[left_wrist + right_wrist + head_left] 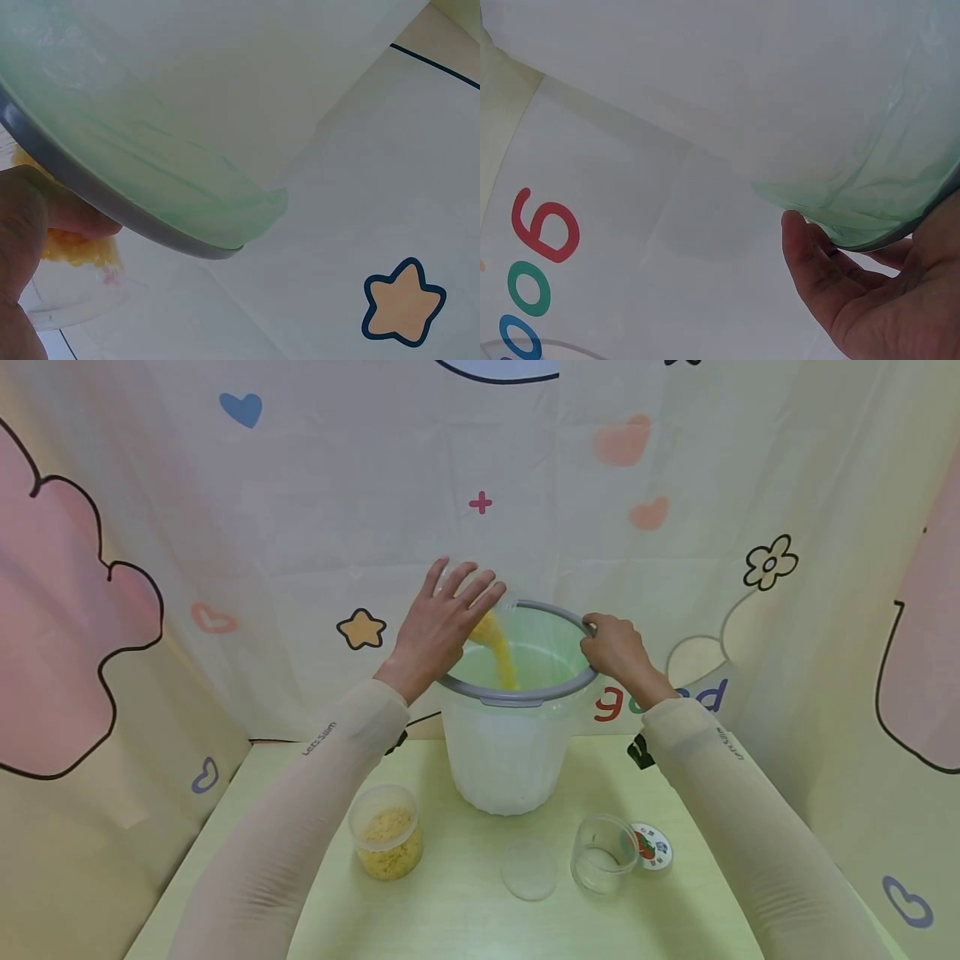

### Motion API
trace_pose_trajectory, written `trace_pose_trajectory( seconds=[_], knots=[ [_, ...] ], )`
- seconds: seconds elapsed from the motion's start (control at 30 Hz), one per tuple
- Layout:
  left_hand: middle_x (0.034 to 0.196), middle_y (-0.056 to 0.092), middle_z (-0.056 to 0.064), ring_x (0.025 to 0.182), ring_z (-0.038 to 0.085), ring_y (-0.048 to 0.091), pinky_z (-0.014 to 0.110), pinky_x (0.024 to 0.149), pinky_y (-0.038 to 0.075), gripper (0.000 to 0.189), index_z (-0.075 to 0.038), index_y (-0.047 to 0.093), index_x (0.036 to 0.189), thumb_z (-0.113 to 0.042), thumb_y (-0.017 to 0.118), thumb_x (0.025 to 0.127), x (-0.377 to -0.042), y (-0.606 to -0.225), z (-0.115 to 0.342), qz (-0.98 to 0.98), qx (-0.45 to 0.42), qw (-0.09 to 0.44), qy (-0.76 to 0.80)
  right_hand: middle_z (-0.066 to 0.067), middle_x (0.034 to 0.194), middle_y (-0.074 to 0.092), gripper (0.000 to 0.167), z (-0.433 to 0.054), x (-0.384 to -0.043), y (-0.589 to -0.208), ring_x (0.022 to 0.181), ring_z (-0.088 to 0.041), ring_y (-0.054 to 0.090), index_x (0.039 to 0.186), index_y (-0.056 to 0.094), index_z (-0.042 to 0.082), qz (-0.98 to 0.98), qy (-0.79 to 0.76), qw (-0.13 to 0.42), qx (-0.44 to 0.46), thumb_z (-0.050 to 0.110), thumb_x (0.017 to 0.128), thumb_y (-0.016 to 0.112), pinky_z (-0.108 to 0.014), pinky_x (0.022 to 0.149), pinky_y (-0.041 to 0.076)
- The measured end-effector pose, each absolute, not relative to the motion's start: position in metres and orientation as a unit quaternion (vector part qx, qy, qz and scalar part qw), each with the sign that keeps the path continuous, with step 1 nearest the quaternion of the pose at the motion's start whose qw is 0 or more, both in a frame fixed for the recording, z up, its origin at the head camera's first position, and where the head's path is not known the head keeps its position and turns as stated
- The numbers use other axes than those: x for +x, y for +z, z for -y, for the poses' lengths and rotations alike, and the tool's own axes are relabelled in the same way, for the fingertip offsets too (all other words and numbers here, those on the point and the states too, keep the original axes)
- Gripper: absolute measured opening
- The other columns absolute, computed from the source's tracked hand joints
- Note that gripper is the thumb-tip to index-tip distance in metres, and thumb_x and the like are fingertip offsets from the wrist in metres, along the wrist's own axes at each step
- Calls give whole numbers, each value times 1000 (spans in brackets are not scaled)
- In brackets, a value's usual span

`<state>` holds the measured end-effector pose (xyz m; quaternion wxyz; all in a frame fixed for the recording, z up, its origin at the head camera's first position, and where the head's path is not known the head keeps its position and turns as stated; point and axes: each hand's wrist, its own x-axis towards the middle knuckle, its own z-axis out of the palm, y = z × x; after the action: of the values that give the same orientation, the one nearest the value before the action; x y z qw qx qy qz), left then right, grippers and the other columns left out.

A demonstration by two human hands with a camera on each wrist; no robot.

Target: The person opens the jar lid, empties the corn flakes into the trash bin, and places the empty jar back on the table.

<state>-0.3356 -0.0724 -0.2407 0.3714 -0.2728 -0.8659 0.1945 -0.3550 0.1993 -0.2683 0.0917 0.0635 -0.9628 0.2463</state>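
Observation:
My left hand [438,631] holds a tilted clear plastic jar [82,307] over the left side of a white trash bin [506,752]. Yellow crumbly food [501,652] streams from it into the bin. A light green bag lines the bin and folds down over the outside beneath the grey rim ring [525,697]. In the left wrist view my thumb shows beside that ring, with yellow bits inside the jar. On the other side, my right hand [618,647] grips the rim, its fingers [810,259] curled below the ring and bag edge.
In front of the bin stands an open clear jar [390,835] with yellow crumbs. A clear round lid [528,870] lies to its right. Beyond it are another clear jar [600,864] and a lid with a printed label [654,847]. Printed cloth [315,485] hangs behind the table.

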Motion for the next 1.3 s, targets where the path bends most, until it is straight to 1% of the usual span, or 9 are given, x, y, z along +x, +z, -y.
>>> trace_pose_trajectory(
  seconds=[0.23, 0.33, 0.63, 0.87, 1.07, 1.3],
  knots=[
    [154, 34, 2, 146, 27, 25, 52, 124, 11, 79, -23, 29, 151, -18, 70, 85, -336, -241, 73, 864, -271, 373, 203, -26, 129, 60, 54, -199, -354, -268, 86, -33, 61, 143, 46, 0, 962, 249, 93, 65, 11, 90, 39, -30, 62, 48],
    [155, 34, 2, 146, 27, 25, 52, 124, 9, 78, -24, 28, 152, -18, 69, 86, -335, -241, 73, 863, -272, 367, 215, -26, 129, 60, 54, -198, -355, -268, 86, -33, 61, 143, 46, 1, 962, 250, 93, 64, 12, 90, 40, -30, 62, 48],
    [158, 31, 2, 148, 28, 23, 53, 125, 6, 82, -25, 26, 153, -18, 70, 85, -334, -240, 72, 862, -272, 352, 243, -26, 133, 57, 55, -200, -357, -269, 87, -34, 60, 144, 45, 1, 962, 251, 88, 61, 12, 91, 40, -31, 62, 48],
    [158, 31, 2, 148, 27, 22, 53, 125, 5, 83, -25, 25, 153, -20, 71, 85, -334, -239, 72, 859, -273, 352, 253, -26, 131, 58, 54, -200, -356, -269, 83, -33, 60, 144, 45, 1, 962, 251, 90, 61, 12, 91, 40, -30, 60, 47],
    [158, 31, 1, 149, 27, 22, 53, 125, 5, 82, -25, 25, 154, -18, 70, 85, -333, -239, 73, 857, -276, 355, 253, -27, 131, 58, 55, -199, -355, -269, 82, -32, 61, 144, 45, 0, 961, 253, 89, 61, 12, 91, 40, -29, 59, 48],
    [159, 30, 2, 150, 27, 21, 53, 125, 4, 92, -26, 24, 154, -20, 77, 80, -331, -236, 73, 845, -281, 358, 281, -27, 126, 60, 54, -200, -355, -270, 75, -29, 61, 143, 45, -1, 962, 253, 86, 61, 11, 90, 40, -26, 55, 47]
  ],
)
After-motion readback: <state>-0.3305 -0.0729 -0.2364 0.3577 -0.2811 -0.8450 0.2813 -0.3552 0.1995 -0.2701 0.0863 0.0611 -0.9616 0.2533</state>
